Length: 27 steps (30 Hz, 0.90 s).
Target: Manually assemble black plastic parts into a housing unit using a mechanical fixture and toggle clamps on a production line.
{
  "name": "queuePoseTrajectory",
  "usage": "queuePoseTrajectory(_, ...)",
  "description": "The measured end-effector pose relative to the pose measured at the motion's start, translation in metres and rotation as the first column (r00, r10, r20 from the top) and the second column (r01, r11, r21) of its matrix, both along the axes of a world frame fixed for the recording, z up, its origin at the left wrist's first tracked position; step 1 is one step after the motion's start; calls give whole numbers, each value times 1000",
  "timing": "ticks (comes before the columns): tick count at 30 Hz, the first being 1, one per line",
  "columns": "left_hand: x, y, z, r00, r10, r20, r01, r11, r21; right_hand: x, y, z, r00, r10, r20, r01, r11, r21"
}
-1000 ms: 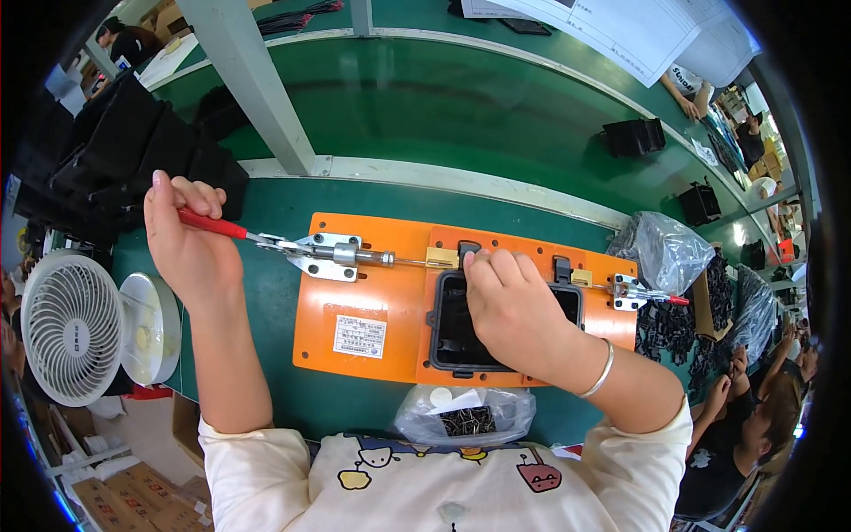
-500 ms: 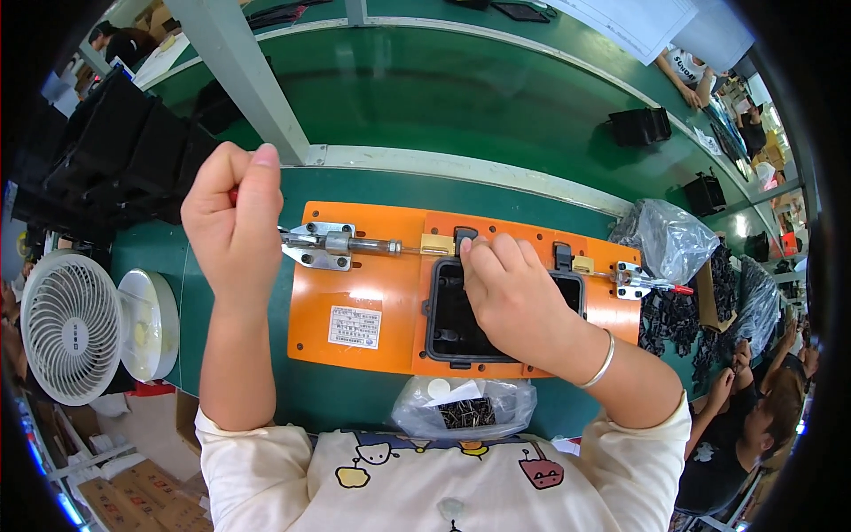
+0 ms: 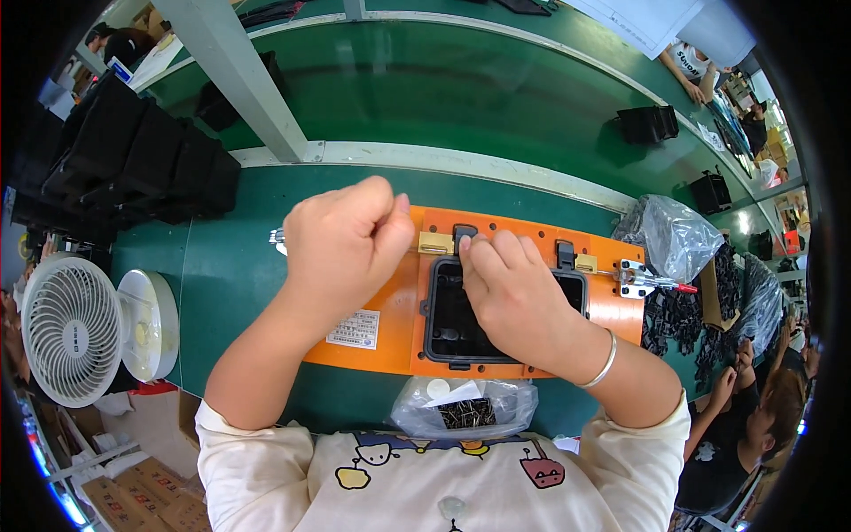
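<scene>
My left hand (image 3: 341, 248) is a closed fist above the left part of an orange fixture board (image 3: 399, 306). It covers most of a metal toggle clamp (image 3: 278, 238), whose red handle it gripped a moment ago; the handle itself is hidden now. My right hand (image 3: 523, 288) has its fingertips on a black latch (image 3: 464, 234) at the upper left of a black rectangular box (image 3: 432, 310) set in the board. A tan block (image 3: 435, 243) sits just left of that latch. Another black latch (image 3: 565, 254) stands at the box's upper right, beside a right toggle clamp (image 3: 636, 278).
A plastic bag of small screws or pins (image 3: 468, 414) lies between my body and the board. A white fan (image 3: 73, 330) and stacked black boxes (image 3: 133, 151) stand left. Black parts (image 3: 671, 324) and a clear bag (image 3: 669, 235) are right. A metal rail (image 3: 461, 179) runs behind.
My left fist has swung to the right and come over the board, carrying the clamp handle with it. My right hand stays at the black latch.
</scene>
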State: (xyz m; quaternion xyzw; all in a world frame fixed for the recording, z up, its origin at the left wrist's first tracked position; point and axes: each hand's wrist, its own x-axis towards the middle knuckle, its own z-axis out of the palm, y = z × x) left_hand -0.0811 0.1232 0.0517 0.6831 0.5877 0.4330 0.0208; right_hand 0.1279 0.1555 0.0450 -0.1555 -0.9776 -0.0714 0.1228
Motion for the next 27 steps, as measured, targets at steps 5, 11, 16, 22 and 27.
queuePoseTrajectory(5,9,2,-5,986,12,-165,-15,1000,-13,0,0,2,1000,-11,-22,10,1000,-13)
queuePoseTrajectory(11,-23,-7,3,949,-73,-307,144,965,217,25,5,18,975,-175,-139,150,973,-173)
queuePoseTrajectory(16,-129,-47,29,282,911,-299,-704,409,581,151,7,3,509,-611,-606,578,765,-286)
queuePoseTrajectory(22,12,-13,15,950,-112,-291,133,990,53,253,18,-56,-558,-770,-309,130,286,-949)
queuePoseTrajectory(27,108,28,4,853,-406,-328,384,914,-130,281,43,-68,-526,-844,-108,-471,394,-790)
